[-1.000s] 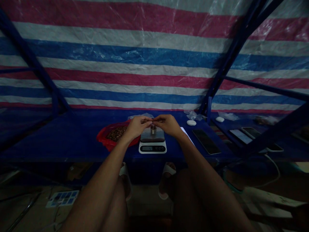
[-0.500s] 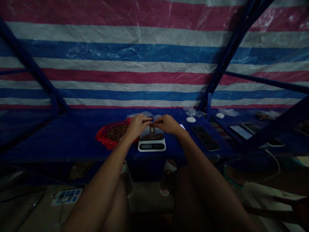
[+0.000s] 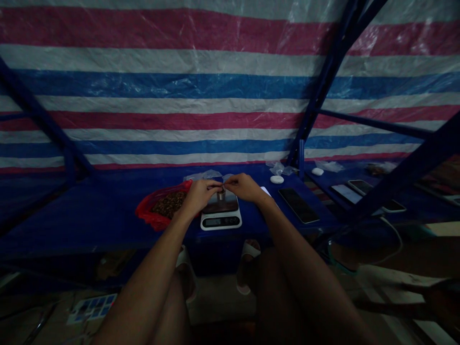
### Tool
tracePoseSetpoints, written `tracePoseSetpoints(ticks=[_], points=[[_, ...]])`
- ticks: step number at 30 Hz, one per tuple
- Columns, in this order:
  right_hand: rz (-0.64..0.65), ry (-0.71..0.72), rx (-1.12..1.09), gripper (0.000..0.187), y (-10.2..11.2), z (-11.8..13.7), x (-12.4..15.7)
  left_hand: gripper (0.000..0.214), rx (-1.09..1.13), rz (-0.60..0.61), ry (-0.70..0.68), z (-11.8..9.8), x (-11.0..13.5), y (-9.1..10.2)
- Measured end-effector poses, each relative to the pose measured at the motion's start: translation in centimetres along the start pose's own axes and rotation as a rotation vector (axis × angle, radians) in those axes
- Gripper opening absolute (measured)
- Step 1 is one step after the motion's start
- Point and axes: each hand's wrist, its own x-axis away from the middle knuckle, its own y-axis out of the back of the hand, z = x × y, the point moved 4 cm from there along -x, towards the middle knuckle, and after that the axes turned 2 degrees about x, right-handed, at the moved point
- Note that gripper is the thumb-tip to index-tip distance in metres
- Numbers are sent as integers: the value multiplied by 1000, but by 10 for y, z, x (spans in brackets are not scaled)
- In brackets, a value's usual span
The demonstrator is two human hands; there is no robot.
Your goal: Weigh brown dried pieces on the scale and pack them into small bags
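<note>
My left hand (image 3: 199, 193) and my right hand (image 3: 243, 186) meet fingertip to fingertip above a small white kitchen scale (image 3: 220, 213) on the blue table (image 3: 108, 211). Both hands are closed in a pinch on something small that I cannot make out. A small metal cup (image 3: 221, 194) stands on the scale's platform, right under the fingertips. To the left of the scale lies a red plastic bag (image 3: 151, 215) holding brown seeds or nuts (image 3: 168, 203); my left wrist is over its right edge.
Clear plastic bags (image 3: 206, 174) lie behind the scale. Right of it lie a dark phone (image 3: 298, 205), two more phones (image 3: 362, 194), and white earbud cases (image 3: 276, 179). Blue metal frame bars (image 3: 323, 91) cross on both sides. A striped tarp hangs behind. My knees and sandalled feet (image 3: 247, 268) are below the table.
Both hands stay pinched together over the cup on the scale. The view has shifted slightly, so everything sits a bit further left; nothing else has visibly moved.
</note>
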Motion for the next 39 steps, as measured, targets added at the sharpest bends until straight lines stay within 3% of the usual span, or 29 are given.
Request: tracePoseSetpoints(ticks=[10, 22, 25, 28, 30, 34, 39], points=[[7, -21, 0, 20, 0, 1, -1, 23, 19, 0, -74, 13, -2, -3], [-7, -6, -7, 20, -1, -1, 0, 25, -48, -32, -121, 6, 3, 2], [-16, -8, -9, 20, 0, -1, 0, 27, -125, -73, -133, -4, 7, 12], [-19, -1, -18, 20, 0, -3, 0, 30, -229, -129, -98, -8, 18, 36], [-23, -1, -21, 20, 0, -4, -1, 30, -287, -88, -15, 2, 29, 54], [-14, -14, -22, 20, -2, -5, -2, 26, -368, 133, 184, 43, 49, 77], [17, 26, -59, 23, -8, 3, -4, 18, -459, 231, 288, 68, 53, 81]])
